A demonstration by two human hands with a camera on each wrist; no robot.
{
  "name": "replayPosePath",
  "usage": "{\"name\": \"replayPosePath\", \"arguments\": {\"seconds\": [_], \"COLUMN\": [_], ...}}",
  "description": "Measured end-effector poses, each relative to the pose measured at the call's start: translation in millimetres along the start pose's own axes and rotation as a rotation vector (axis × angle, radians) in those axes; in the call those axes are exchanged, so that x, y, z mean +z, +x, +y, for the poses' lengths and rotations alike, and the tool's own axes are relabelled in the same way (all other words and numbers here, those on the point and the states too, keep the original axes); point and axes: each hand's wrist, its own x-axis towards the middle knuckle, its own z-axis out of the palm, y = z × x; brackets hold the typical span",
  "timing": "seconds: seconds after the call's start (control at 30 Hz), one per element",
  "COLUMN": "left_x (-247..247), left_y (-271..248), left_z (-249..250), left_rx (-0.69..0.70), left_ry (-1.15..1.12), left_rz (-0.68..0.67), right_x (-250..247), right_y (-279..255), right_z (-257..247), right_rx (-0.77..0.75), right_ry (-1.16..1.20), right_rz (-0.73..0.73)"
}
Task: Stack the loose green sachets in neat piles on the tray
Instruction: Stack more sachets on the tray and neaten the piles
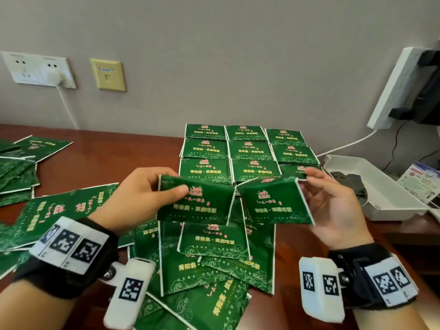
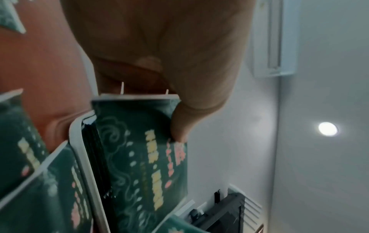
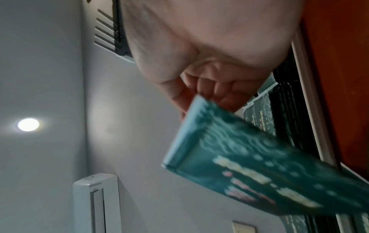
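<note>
Held one green sachet [image 1: 196, 201] pinched in left hand [image 1: 140, 198], another [image 1: 273, 201] in right hand [image 1: 333, 206]; stacked piles [image 1: 247, 153] partly built, loose sachets [image 1: 214, 265] left.

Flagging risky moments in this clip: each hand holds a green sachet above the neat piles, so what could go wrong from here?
1. The right hand pinches its sachet only by one edge; it is tilted and may slip.
2. The neat piles sit tightly side by side; a careless placement could knock neighbours askew.
3. The left hand holds its sachet bent, so it may not lie flat on a pile.
</note>
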Motion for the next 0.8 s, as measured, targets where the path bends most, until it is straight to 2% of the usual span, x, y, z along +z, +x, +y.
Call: {"name": "replayPosePath", "arguments": {"seconds": [0.1, 0.27, 0.4, 0.57, 0.63, 0.73, 0.8], "left_x": [5, 10, 11, 7, 5, 4, 3], "left_y": [0, 1, 2, 8, 11, 12, 13], "left_z": [4, 9, 9, 6, 3, 2, 0], "left_rx": [-0.065, -0.098, -0.134, -0.212, -0.236, -0.252, -0.234], "left_ry": [-0.312, -0.519, -0.559, -0.584, -0.607, -0.688, -0.703], "left_rz": [0.082, 0.282, 0.311, 0.319, 0.325, 0.298, 0.273], "right_x": [3, 6, 9, 23, 42, 79, 97], "right_y": [-2, -5, -7, -10, -10, -5, 2], "right_z": [3, 20, 26, 26, 25, 29, 37], "right_rx": [0.105, 0.188, 0.209, -0.018, -0.059, -0.001, 0.022], "right_ry": [-0.160, -0.816, -1.025, -1.106, -1.268, -1.581, -1.722], "right_rz": [-0.132, -0.377, -0.526, -0.578, -0.722, -0.960, -1.069]}}
